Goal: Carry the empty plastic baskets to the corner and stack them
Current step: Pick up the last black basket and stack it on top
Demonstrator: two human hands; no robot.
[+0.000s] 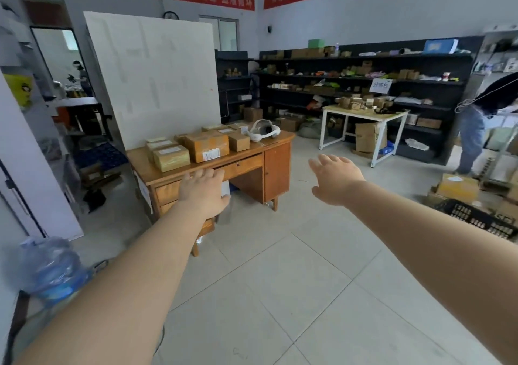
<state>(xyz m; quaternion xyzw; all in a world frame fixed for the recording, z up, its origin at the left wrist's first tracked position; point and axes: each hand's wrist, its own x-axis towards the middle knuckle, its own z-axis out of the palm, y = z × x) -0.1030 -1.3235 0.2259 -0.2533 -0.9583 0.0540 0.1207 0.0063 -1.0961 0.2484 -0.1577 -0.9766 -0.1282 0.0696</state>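
Two bare hands stretched forward over the tiled floor (294, 294), palms down, both empty. Left hand (203, 191) raised in front of the wooden table (249, 151), its grip wide, fingers spread and holding nothing. Right hand (335, 179) level with it and well apart, grip likewise wide, touching nothing. Taped cardboard parcels (207, 146) stacked on the table, with a white headset (265, 130) near its far right corner. Black plastic basket (479, 217) seen low at the right edge, on the floor beside cardboard boxes (458, 186), well away from both hands; contents too blurred to tell. Blue water jug (53, 269) stood at the lower left.
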